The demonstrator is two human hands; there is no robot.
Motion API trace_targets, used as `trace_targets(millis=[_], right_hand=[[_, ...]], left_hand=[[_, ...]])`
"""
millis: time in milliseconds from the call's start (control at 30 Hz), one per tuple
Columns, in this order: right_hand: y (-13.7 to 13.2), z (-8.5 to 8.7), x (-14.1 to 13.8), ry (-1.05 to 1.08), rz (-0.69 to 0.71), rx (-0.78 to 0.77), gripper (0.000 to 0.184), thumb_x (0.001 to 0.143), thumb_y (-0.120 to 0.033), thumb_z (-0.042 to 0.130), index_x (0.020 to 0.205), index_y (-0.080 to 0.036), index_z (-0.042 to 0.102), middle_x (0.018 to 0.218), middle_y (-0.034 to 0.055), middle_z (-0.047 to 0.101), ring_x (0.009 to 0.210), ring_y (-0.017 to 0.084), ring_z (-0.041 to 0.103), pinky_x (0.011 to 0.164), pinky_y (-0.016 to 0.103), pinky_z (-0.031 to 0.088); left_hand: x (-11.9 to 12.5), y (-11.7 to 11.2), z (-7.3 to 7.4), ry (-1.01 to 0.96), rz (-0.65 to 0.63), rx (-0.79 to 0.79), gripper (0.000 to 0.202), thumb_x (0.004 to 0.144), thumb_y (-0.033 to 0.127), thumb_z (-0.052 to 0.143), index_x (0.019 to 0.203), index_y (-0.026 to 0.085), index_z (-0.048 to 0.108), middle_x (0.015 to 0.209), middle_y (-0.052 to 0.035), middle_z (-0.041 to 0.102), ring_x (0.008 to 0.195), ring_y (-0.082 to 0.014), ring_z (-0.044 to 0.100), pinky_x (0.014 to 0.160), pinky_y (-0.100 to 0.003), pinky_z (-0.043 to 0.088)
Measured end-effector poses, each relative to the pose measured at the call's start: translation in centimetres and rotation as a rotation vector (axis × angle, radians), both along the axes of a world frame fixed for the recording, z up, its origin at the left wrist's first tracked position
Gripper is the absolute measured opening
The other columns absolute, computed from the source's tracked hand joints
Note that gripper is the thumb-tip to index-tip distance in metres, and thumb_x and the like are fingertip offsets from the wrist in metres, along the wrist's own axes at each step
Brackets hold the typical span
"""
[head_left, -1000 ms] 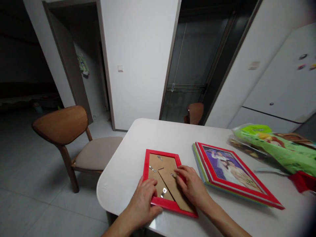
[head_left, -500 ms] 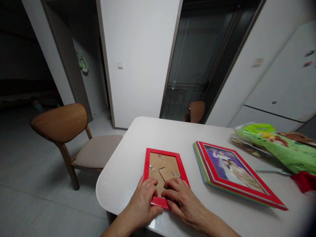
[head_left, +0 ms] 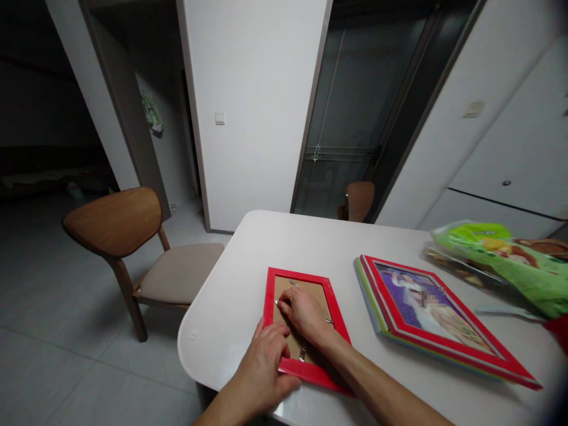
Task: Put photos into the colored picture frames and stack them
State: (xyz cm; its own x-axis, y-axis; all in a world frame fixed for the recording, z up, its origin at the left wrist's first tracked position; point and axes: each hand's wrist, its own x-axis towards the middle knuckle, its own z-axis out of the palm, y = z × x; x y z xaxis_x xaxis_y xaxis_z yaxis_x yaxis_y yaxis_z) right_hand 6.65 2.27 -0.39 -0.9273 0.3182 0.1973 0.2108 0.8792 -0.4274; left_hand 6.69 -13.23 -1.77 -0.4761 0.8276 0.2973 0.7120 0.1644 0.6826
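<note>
A red picture frame [head_left: 341,319] lies face down near the table's front edge, its brown backing board [head_left: 320,294] showing. My left hand [head_left: 266,364] grips the lower left corner, thumb at the bottom rim and fingers over the left one. Reaching across the board, my right hand [head_left: 306,313] has its fingers closed at the small metal clip [head_left: 276,302] on the left side. Other metal clips show at the top, at the right [head_left: 329,321] and at the bottom [head_left: 302,354]. My right hand and forearm hide part of the board and lower right rim.
On the white table [head_left: 226,307], a stack of colored frames [head_left: 444,349] topped by a red-framed photo lies to the right. Beyond it are a green plastic package [head_left: 528,266] and a pale handle-like thing [head_left: 510,312]. A wooden chair [head_left: 119,222] stands at the left.
My right hand has moved from the bottom of the frame up and left to the left clip, uncovering the bottom clip. My left hand stays at the lower left corner.
</note>
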Motion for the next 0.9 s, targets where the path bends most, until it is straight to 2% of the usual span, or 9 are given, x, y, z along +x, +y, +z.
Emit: trace_targets(millis=[200, 367, 500, 633, 767, 900], right_hand=[[-0.3, -0.5, -0.6, -0.024, -0.079, 0.024, 0.016, 0.071, -0.020, 0.046, 0.066, -0.015, 0.061, 0.061, 0.0056, 0.062, 0.055, 0.013, 0.051, 0.049, 0.023, 0.028], [-0.5, -0.3, -0.7, -0.024, 0.013, -0.005, 0.016, 0.068, -0.014, 0.047, 0.061, -0.016, 0.061, 0.062, 0.0030, 0.063, 0.057, 0.011, 0.051, 0.052, 0.021, 0.030], [0.6, 0.1, -0.8, -0.019, 0.025, -0.050, 0.015, 0.070, -0.021, 0.048, 0.064, -0.017, 0.062, 0.065, 0.0017, 0.064, 0.059, 0.011, 0.054, 0.055, 0.020, 0.033], [3.0, 0.3, -1.4, 0.010, -0.132, -0.072, 0.020, 0.073, -0.027, 0.046, 0.074, -0.016, 0.062, 0.071, 0.0049, 0.065, 0.063, 0.014, 0.055, 0.057, 0.023, 0.034], [4.8, -0.2, -2.6, 0.017, -0.291, -0.098, 0.015, 0.069, -0.027, 0.050, 0.067, -0.016, 0.060, 0.068, 0.0080, 0.063, 0.066, 0.018, 0.055, 0.056, 0.026, 0.033], [5.3, -0.8, -3.6, 0.050, -0.365, -0.197, 0.010, 0.063, -0.025, 0.054, 0.060, -0.016, 0.057, 0.068, 0.0103, 0.063, 0.070, 0.021, 0.055, 0.058, 0.028, 0.034]], left_hand=[[0.0, 0.0, 0.1, -0.021, 0.002, 0.000, 0.028, 0.052, 0.009, 0.063, 0.075, 0.017, 0.050, 0.110, -0.0111, 0.052, 0.106, -0.0238, 0.043, 0.098, -0.043, 0.019], [-0.1, 0.1, 0.1, -0.018, -0.004, -0.002, 0.027, 0.051, 0.009, 0.063, 0.073, 0.018, 0.050, 0.109, -0.0101, 0.052, 0.105, -0.0240, 0.044, 0.098, -0.044, 0.019], [0.0, 0.1, 0.1, -0.005, 0.013, 0.003, 0.025, 0.052, 0.009, 0.063, 0.071, 0.018, 0.049, 0.108, -0.0094, 0.054, 0.105, -0.0235, 0.044, 0.098, -0.044, 0.020], [0.1, 0.2, -0.1, 0.020, 0.031, 0.006, 0.031, 0.049, 0.012, 0.069, 0.073, 0.017, 0.050, 0.108, -0.0108, 0.053, 0.104, -0.0244, 0.045, 0.097, -0.043, 0.022], [0.6, 0.6, -0.3, 0.067, 0.081, -0.032, 0.045, 0.042, 0.023, 0.077, 0.079, 0.015, 0.052, 0.109, -0.0128, 0.052, 0.103, -0.0276, 0.044, 0.098, -0.047, 0.020], [0.9, 1.1, -0.3, 0.109, 0.110, -0.082, 0.048, 0.044, 0.025, 0.077, 0.084, 0.014, 0.052, 0.107, -0.0124, 0.053, 0.102, -0.0284, 0.045, 0.098, -0.048, 0.018]])
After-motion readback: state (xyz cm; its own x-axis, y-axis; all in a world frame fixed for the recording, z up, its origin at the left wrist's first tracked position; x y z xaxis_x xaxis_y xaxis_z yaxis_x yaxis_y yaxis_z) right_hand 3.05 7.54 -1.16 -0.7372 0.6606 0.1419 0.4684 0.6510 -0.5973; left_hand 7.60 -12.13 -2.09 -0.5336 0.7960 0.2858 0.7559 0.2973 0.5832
